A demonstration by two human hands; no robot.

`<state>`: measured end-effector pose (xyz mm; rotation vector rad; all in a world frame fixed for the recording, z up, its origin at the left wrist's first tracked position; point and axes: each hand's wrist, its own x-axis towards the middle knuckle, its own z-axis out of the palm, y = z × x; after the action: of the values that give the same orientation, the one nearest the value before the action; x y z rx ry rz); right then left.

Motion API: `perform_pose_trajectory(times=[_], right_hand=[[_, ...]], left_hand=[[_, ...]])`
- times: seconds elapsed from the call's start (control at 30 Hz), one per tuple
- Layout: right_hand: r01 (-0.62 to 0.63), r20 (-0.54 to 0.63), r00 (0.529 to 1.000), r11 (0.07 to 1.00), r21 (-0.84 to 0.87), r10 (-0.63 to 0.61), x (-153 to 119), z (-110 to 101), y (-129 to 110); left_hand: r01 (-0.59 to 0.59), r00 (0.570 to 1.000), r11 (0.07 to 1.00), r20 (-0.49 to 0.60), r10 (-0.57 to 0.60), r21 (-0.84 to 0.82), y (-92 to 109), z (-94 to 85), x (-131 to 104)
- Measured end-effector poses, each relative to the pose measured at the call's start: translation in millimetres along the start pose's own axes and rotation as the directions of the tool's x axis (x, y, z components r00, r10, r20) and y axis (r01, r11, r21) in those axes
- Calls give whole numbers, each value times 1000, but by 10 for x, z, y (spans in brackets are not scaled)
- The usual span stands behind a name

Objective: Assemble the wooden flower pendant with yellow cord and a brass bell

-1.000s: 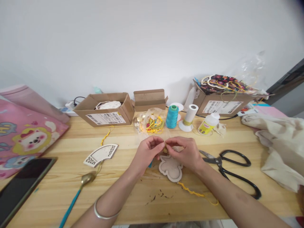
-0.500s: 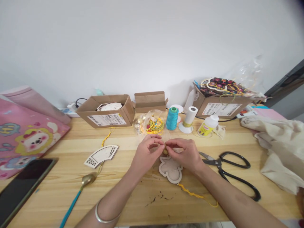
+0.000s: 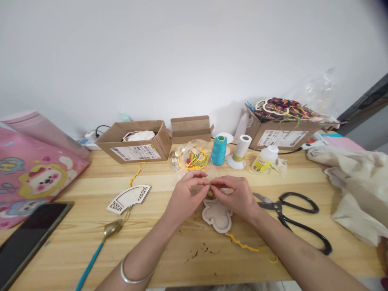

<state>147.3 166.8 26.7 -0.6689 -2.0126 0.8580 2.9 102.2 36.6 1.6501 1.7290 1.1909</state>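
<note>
My left hand [image 3: 188, 195] and my right hand [image 3: 234, 193] meet over the table, thumbs and forefingers pinched close together. Between their fingertips is the top of a small gold bell [image 3: 210, 193], likely by its thin cord, though the exact grip is too small to make out. Just below the bell lies a pale wooden cloud-shaped frame [image 3: 217, 216], partly behind my right fingers. A braided yellow cord [image 3: 242, 245] trails from its lower edge, under my right forearm.
Black-handled scissors [image 3: 280, 208] lie right of my right hand. At left are a fan-shaped wooden piece [image 3: 130, 199], a teal-handled spoon [image 3: 91, 262] and a phone [image 3: 30, 246]. Behind stand teal thread [image 3: 219, 151], a white spool [image 3: 242, 149], a glue bottle [image 3: 265, 160] and cardboard boxes [image 3: 166, 139].
Both hands keep their pinch at the bell with barely any movement. The whole view has shifted very slightly.
</note>
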Motion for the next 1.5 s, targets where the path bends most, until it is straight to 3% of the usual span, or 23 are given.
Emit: perform_pose_trajectory(times=[0.43, 0.67, 0.77, 1.0, 1.2, 1.5], right_hand=[[21, 117, 993, 999, 42, -26, 24, -71, 4], [-310, 257, 934, 919, 243, 247, 37, -108, 40], [-390, 297, 906, 867, 311, 302, 48, -101, 39], [-468, 334, 871, 815, 341, 360, 47, -93, 44], [-459, 370, 871, 806, 375, 323, 47, -99, 39], [-401, 238, 914, 823, 403, 328, 1, -18, 25]], left_hand=[[58, 993, 984, 111, -40, -166, -90, -37, 41], [34, 977, 991, 213, -6, -127, -51, -97, 35], [28, 974, 990, 228, 3, -135, -26, -109, 30], [32, 979, 992, 202, -7, -120, -12, -94, 32], [14, 986, 997, 164, 0, -81, -21, -63, 24], [-95, 995, 995, -2, 95, 1, 49, 4, 10]])
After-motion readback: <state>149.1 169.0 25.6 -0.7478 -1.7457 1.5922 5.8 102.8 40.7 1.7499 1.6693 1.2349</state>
